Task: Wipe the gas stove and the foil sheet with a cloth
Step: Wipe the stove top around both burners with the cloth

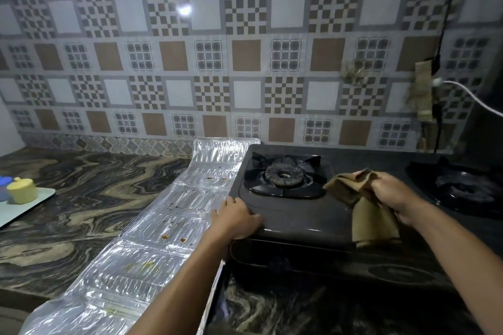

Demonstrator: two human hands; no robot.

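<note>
Left hand [236, 217] lies flat, fingers spread, on the gas stove's [296, 215] front-left corner. Right hand [394, 196], grip curled tight, bunches one brown cloth [353, 193] above it. One foil sheet [152, 239] alongside on the worktop [68, 198]; two burners.

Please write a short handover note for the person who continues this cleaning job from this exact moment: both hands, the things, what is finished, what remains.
Left hand: fingers flat, resting on the front left corner of the gas stove.
Right hand: grips the brown cloth, held just above the stove top, right of the burner.
Foil sheet: lies on the counter along the stove's left side, with brown and yellowish spots on it.
Done: nothing that can be confirmed; the foil is not clean.
Left: wipe the stove top, then the foil.
</note>
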